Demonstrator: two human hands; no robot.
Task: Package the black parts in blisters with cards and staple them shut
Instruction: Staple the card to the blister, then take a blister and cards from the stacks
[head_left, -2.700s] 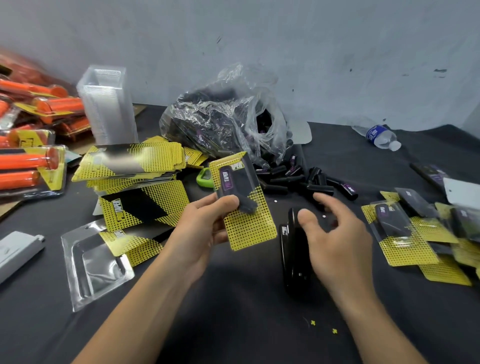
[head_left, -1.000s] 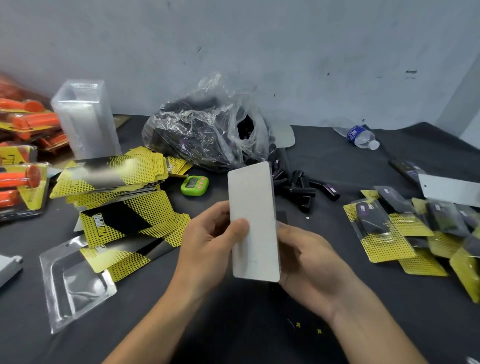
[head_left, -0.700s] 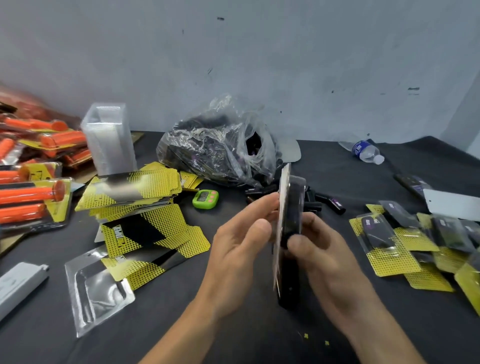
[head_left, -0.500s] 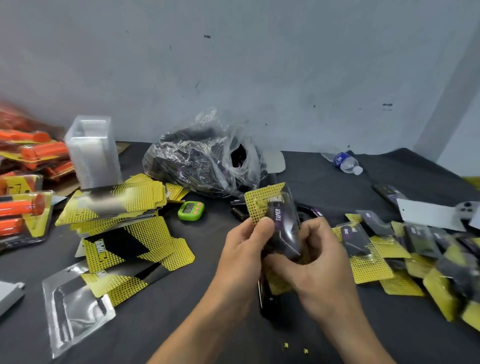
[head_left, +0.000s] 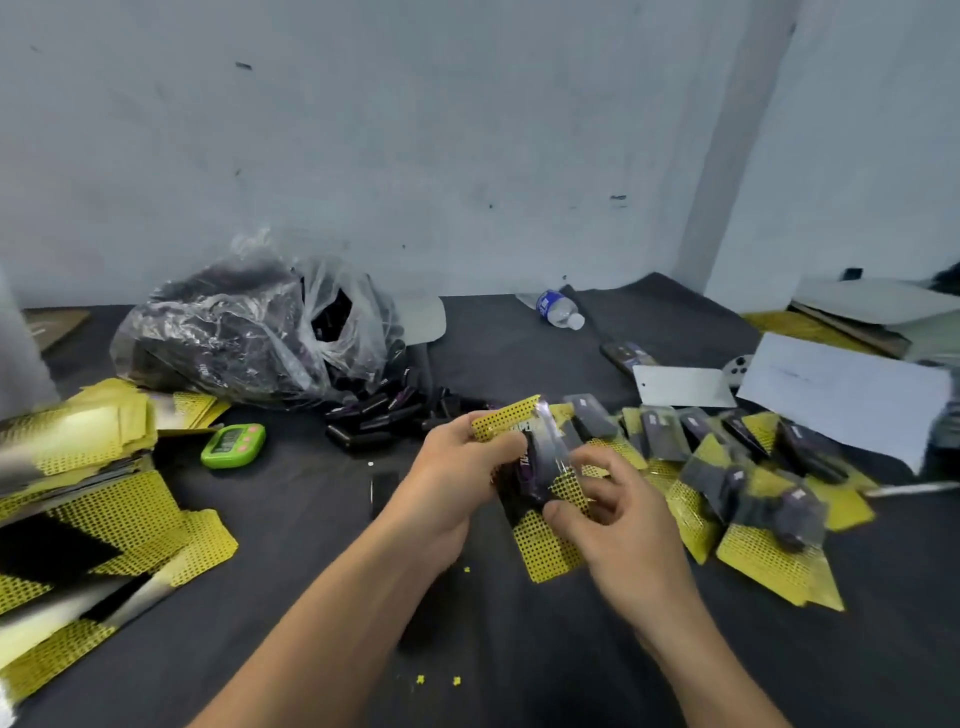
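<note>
Both hands hold one filled blister pack (head_left: 540, 478) above the dark table: a yellow dotted card with a black part under clear plastic. My left hand (head_left: 457, 483) grips its upper left edge. My right hand (head_left: 613, 514) pinches its lower right side between thumb and fingers. Loose black parts (head_left: 379, 421) lie just beyond, spilling from a clear plastic bag (head_left: 244, 332). A heap of filled packs (head_left: 727, 478) lies to the right. Yellow cards (head_left: 104, 519) are piled at the left. A black object (head_left: 384, 488), maybe the stapler, lies left of my left wrist.
A green timer (head_left: 234, 444) sits left of the loose parts. A water bottle (head_left: 558, 309) lies at the back by the wall. White cards (head_left: 685, 387) and a white sheet (head_left: 841, 395) lie at the right. Small yellow scraps (head_left: 439, 679) dot the near table.
The pack was flipped from its white back to its yellow front and carried to the right toward the heap of packs. The view has swung right; both hands still hold it.
</note>
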